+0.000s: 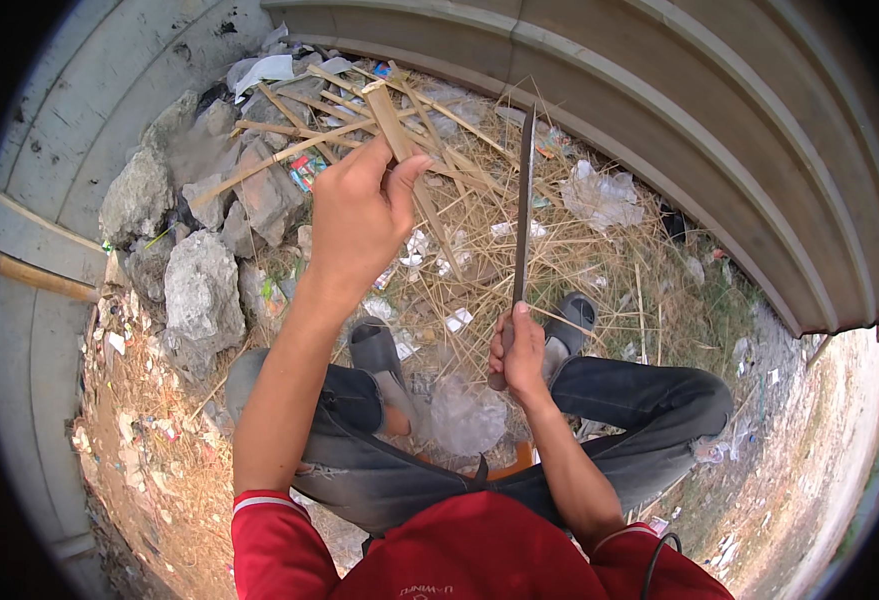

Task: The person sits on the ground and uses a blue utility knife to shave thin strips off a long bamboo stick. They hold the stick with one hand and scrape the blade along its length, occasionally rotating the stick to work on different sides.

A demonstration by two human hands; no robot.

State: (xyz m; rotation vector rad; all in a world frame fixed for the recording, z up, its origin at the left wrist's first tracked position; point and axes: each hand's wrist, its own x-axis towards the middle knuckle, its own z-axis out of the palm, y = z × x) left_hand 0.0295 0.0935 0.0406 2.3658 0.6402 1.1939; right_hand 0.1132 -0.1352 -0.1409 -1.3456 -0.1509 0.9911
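My left hand (364, 215) is raised in front of me, closed around a split bamboo strip (389, 120). The strip's cut upper end sticks out above my fingers, and its narrow lower end slants toward the ground. Low on the right, my right hand (521, 350) grips the handle end of a machete (525, 200). Its long dark blade points up and away from me, upright in the view. The blade and the strip are apart. Thin bamboo shavings (489, 260) lie scattered beneath both hands.
Several bamboo strips (299, 130) are piled at the far left beside large grey rocks (204, 290). Corrugated metal sheeting (719, 130) closes off the far and right side; a grey wall (89, 130) stands left. Crumpled clear plastic (467, 415) lies between my sandalled feet.
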